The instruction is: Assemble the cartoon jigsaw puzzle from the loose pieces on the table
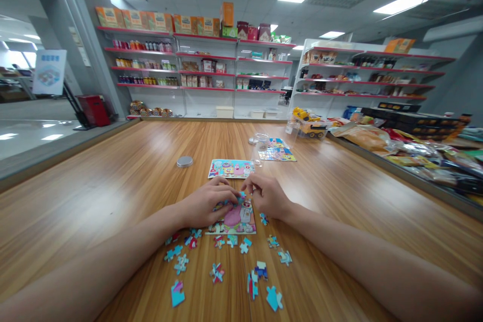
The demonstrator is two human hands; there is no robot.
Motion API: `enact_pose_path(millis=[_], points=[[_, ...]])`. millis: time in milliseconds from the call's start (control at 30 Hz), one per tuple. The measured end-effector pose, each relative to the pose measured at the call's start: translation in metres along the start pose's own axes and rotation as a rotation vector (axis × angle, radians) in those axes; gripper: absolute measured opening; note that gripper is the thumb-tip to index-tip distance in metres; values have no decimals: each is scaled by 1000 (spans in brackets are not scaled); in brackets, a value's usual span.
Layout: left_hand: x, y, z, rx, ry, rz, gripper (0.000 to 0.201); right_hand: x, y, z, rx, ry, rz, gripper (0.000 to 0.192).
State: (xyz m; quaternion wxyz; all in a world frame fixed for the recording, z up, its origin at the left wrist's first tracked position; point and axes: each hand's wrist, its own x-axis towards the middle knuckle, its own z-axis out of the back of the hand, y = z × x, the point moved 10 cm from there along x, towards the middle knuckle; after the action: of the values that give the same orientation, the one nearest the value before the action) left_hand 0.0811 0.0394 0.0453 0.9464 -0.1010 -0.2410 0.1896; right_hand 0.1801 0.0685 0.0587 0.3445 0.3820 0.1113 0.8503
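Observation:
A partly joined jigsaw puzzle point(234, 219) lies in front of me, showing a pink figure and a white-clad one. My left hand point(209, 204) rests over its left and upper part, fingers stretched out and hiding some of it. At the upper right edge, my right hand point(267, 195) is closed with curled fingers; what its fingertips hold, if anything, is hidden. A light-blue puzzle piece point(242, 194) shows between the fingertips of both hands. Loose puzzle pieces point(245, 245) are scattered on the near side, several of them blue. A picture card point(232, 169) with cartoon figures lies just beyond my hands.
A round metal lid point(184, 161) lies at the left on the wooden table point(151, 181). Beyond the card stand a clear jar point(261, 141) and another cartoon picture point(278, 154). A clear bin with yellow toy trucks point(310, 126) stands far right, near packaged snacks point(362, 138). Stocked shelves line the back.

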Motion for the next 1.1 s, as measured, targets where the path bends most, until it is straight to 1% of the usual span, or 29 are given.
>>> enact_pose_path(millis=[100,167,267,367,467,567,633,700,733,800,867,933,1000,1033,1100], points=[[0,1,-1,14,3,14,21,1,-10,-8,27,73,-75,24],[0,1,-1,18,1,15,20,0,-14,-11,51,93,-105,24],[1,0,-2,17,3,12,20,0,-11,-9,31,70,-67,25],[1,-1,0,14,-1,15,20,1,-13,1,-32,-24,-64,29],[1,-2,2,21,0,18,19,2,-32,18,-82,-162,-177,34],[0,-1,2,62,1,30,20,2,-53,31,-98,-262,-270,35],[-1,5,4,111,-21,76,28,1,-66,35,-97,-303,-317,33],[-3,15,5,149,-43,151,42,-1,-77,38,-78,-332,-367,28],[-4,19,4,157,-48,187,48,-2,-80,39,-67,-346,-384,25],[-5,26,5,155,-67,232,53,-3,-83,41,-50,-375,-397,19],[-6,28,13,143,-148,242,50,-4,-83,41,-37,-389,-392,16],[-9,30,29,145,-308,261,38,-5,-82,40,-1,-385,-392,15],[-17,35,46,164,-479,310,25,-6,-82,37,61,-380,-388,15],[-22,39,53,172,-544,342,21,-6,-80,37,96,-384,-378,15],[-29,48,60,164,-623,403,19,-3,-69,41,164,-406,-328,16]])
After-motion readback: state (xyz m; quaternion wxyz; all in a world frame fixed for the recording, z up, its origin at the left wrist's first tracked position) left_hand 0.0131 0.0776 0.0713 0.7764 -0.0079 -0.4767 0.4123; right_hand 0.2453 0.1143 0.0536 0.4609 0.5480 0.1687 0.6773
